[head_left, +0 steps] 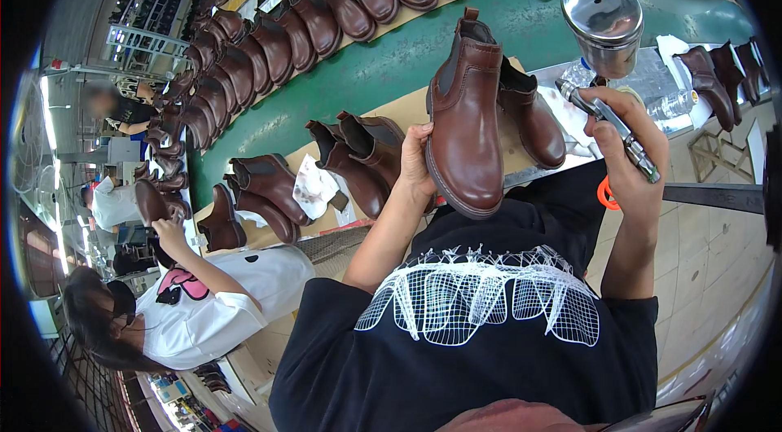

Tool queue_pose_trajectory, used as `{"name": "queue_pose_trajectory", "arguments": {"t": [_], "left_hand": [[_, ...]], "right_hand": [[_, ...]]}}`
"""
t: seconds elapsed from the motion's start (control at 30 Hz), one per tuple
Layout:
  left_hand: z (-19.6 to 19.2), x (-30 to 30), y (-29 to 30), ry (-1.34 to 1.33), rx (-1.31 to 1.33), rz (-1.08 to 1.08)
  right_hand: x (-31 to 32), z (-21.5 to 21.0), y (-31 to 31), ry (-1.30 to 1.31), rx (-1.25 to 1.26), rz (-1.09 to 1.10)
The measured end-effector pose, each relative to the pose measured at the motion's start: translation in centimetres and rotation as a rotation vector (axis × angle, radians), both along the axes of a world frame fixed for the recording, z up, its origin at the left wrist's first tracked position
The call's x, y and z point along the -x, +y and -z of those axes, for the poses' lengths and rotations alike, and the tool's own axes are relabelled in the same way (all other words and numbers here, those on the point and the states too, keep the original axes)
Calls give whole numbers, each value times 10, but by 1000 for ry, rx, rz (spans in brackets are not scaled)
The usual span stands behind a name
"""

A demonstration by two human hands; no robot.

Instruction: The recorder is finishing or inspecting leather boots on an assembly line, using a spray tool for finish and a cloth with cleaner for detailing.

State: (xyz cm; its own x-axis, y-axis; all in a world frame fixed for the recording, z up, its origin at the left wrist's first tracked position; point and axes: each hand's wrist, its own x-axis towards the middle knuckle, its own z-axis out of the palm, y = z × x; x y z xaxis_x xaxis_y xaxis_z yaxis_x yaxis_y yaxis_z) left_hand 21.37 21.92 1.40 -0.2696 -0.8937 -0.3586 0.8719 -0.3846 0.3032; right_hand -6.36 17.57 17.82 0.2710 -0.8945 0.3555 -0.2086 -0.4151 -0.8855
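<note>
A brown leather ankle boot with dark elastic side panels stands toe-down in front of me, raised off the bench. My left hand grips it along the sole edge, the thumb on the leather. In my right hand is a metal spray gun, topped by a shiny round cup. Its nozzle points left toward the boot, with a gap between them. Partly behind the held boot, another brown boot rests on the bench.
Rows of brown boots line the green bench. Beside the nearer boots lies a stained white cloth. A clear plastic bottle lies at right. To my left, a co-worker in a white shirt handles a boot.
</note>
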Motion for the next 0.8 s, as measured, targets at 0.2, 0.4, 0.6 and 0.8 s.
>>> {"name": "queue_pose_trajectory", "arguments": {"t": [0.2,0.4,0.6,0.8], "left_hand": [[2,0,-8,291,311,212],[31,5,-1,700,172,177],[35,5,0,637,234,185],[2,3,3,356,122,182]], "right_hand": [[1,-2,2,67,68,-31],[-6,-8,9,50,-19,-50],[-3,6,11,199,67,-73],[18,44,-3,211,44,-21]]}}
